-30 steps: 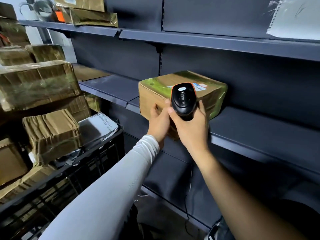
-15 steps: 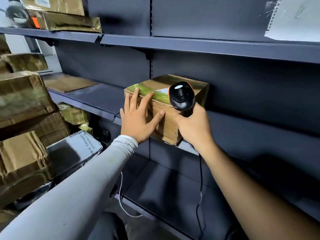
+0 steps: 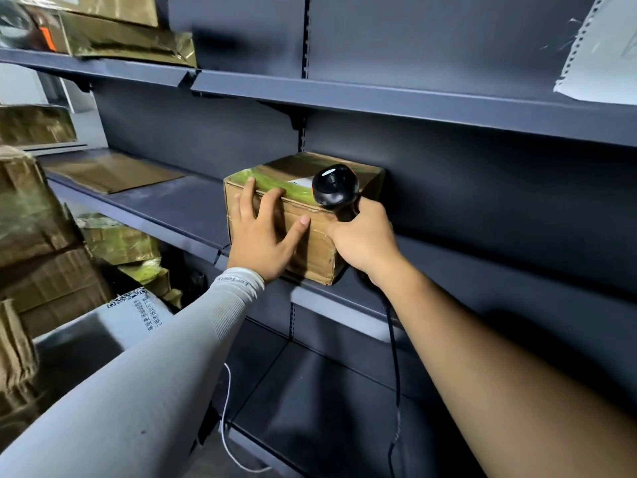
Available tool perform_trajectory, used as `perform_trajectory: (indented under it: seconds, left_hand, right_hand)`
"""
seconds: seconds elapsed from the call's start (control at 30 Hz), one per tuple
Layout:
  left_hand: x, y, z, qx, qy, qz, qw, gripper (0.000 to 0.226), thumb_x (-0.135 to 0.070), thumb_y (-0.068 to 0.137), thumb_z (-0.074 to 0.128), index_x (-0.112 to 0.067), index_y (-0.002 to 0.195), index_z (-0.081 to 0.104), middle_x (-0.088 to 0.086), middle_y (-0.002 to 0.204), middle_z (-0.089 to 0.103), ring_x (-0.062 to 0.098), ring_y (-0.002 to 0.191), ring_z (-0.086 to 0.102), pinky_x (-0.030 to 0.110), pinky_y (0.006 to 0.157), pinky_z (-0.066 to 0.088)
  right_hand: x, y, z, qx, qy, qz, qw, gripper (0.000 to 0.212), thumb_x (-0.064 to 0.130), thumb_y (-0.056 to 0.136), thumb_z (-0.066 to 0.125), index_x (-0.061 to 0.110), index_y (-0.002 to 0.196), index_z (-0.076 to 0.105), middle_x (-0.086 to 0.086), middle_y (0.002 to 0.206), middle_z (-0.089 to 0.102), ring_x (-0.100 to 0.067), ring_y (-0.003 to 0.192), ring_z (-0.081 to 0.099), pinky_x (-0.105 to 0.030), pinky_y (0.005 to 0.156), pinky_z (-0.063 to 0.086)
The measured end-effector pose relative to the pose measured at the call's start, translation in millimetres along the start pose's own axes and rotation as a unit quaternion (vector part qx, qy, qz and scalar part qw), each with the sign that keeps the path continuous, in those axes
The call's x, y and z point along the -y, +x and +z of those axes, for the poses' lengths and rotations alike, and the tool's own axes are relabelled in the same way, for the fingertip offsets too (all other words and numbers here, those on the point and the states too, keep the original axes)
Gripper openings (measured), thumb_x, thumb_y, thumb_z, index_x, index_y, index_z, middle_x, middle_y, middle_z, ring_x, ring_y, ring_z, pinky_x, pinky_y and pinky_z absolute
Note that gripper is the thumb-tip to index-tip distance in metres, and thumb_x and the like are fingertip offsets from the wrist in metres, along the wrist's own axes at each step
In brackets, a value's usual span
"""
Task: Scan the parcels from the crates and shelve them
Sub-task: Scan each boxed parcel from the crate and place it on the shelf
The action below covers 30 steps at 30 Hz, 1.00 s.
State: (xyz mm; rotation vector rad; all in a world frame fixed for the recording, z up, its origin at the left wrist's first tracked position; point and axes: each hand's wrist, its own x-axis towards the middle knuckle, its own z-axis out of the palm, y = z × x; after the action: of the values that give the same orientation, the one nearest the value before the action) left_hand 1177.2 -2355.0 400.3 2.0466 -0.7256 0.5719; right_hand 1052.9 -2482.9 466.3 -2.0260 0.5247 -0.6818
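1. The left hand (image 3: 262,236) lies flat, fingers spread, against the front of the box (image 3: 310,236), fingertips at its top edge.
2. The right hand (image 3: 365,239) grips the black scanner (image 3: 335,186) by its handle, just right of the left hand, head above the box's top.
3. The box sits on the shelf (image 3: 179,205), its back near the rear panel.
4. Left of the hands, more parcels (image 3: 38,236) are stacked.

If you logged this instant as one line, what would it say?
step: shelving | parcel: on middle shelf | left hand: flat against parcel front | right hand: grips scanner
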Motion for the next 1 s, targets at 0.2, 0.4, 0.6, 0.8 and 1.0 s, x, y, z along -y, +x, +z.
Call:
perform_trajectory:
  seconds: [0.2,0.4,0.6,0.8,1.0]
  left_hand:
    - [15,16,11,-0.016,-0.005,0.002,1.0,0.072,-0.071,0.092,0.055,-0.027,0.148,0.046,0.011,0.171,0.011,0.037,0.157,0.009,0.053,0.127,0.014]
    - [19,18,17,-0.041,-0.013,0.014,0.999,0.068,-0.066,0.094,0.058,-0.024,0.146,0.049,0.014,0.169,0.015,0.037,0.156,0.013,0.047,0.127,0.014]
    - [11,15,4,0.011,0.006,-0.011,1.0,0.074,-0.07,0.095,0.055,-0.036,0.158,0.035,0.008,0.174,0.0,0.037,0.159,0.002,0.053,0.128,0.012]
    - [-14,-9,-28,0.062,0.119,-0.029,0.991,0.07,-0.074,0.099,0.033,-0.053,0.161,0.007,0.005,0.175,-0.004,0.035,0.16,-0.004,0.064,0.123,0.019]
    - [-39,-49,-64,0.115,0.183,-0.049,0.975,0.063,-0.067,0.104,0.029,-0.053,0.161,0.008,0.005,0.175,-0.004,0.035,0.16,-0.007,0.06,0.126,0.014]
  right_hand:
    - [-3,26,11,0.012,0.006,0.007,1.0,0.019,0.022,0.075,0.07,0.021,0.094,0.07,0.003,0.09,0.076,-0.026,0.09,0.072,-0.046,0.084,0.062]
    - [-8,31,18,-0.009,-0.004,0.006,1.0,0.022,0.023,0.075,0.07,0.024,0.097,0.07,0.007,0.091,0.076,-0.023,0.09,0.071,-0.047,0.085,0.062]
    - [-2,23,15,0.01,-0.004,0.008,1.0,0.033,0.03,0.075,0.069,0.026,0.108,0.071,0.008,0.1,0.075,-0.021,0.096,0.071,-0.047,0.09,0.061]
    - [11,-5,6,-0.024,-0.02,-0.051,0.998,0.056,0.04,0.078,0.072,0.026,0.132,0.063,-0.003,0.15,0.056,-0.026,0.133,0.056,-0.042,0.111,0.047]
    - [13,-43,7,-0.012,-0.103,-0.1,0.99,0.046,0.024,0.088,0.067,0.013,0.132,0.062,-0.011,0.152,0.052,-0.037,0.13,0.055,-0.04,0.104,0.049]
